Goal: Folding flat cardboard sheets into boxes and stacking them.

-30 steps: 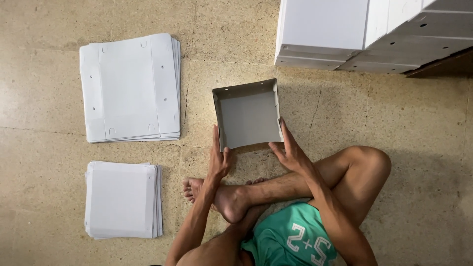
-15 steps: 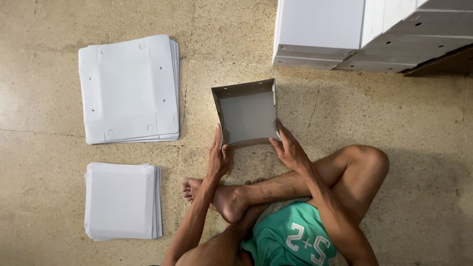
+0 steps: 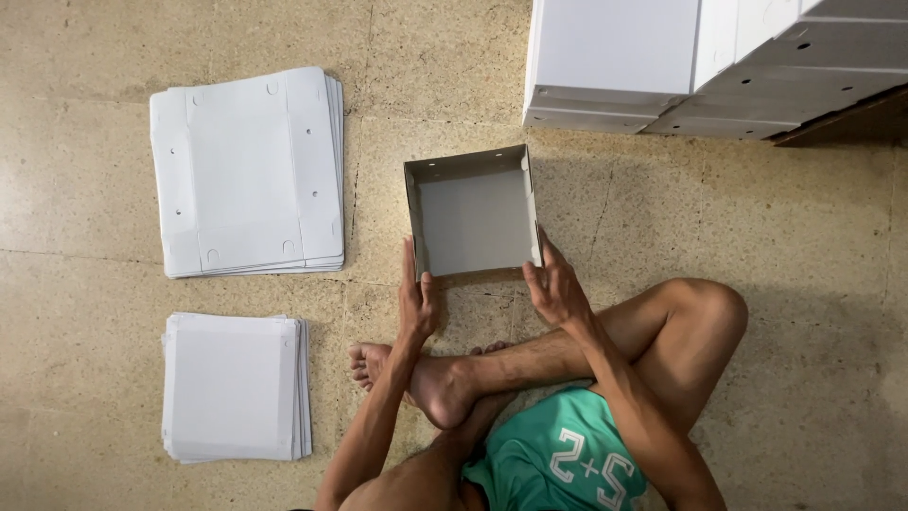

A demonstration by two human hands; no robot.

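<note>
Both hands clasp the near corners of the open grey box [image 3: 473, 216], which stands on the speckled stone floor [image 3: 776, 227] with its hollow facing up; the left hand [image 3: 417, 301] lies flat along the box's near left corner, fingers stretched up its side wall, and the right hand [image 3: 558, 284] presses the near right corner, fingers spread against that wall, thumb turned toward the near edge; neither hand is clenched, both are laid open against the cardboard. Seen from the head camera, the only view, the box sits just beyond the person's crossed legs; a bare foot [image 3: 430, 377] rests on the floor just nearer than the box, below the left hand, and the raised knee [image 3: 705, 308] lies to the box's right and nearer. Left of the box, apart from it, lies a stack of flat white sheets with punched holes and fold lines [image 3: 248, 170]; nearer than that stack, well left of the box, lies a smaller stack of plain white sheets [image 3: 235, 386]. Beyond the box and to its right stand piled white boxes [image 3: 615, 57], their lowest edge near the box's far right corner but not touching it; green shorts [image 3: 563, 454] show at the bottom edge.
</note>
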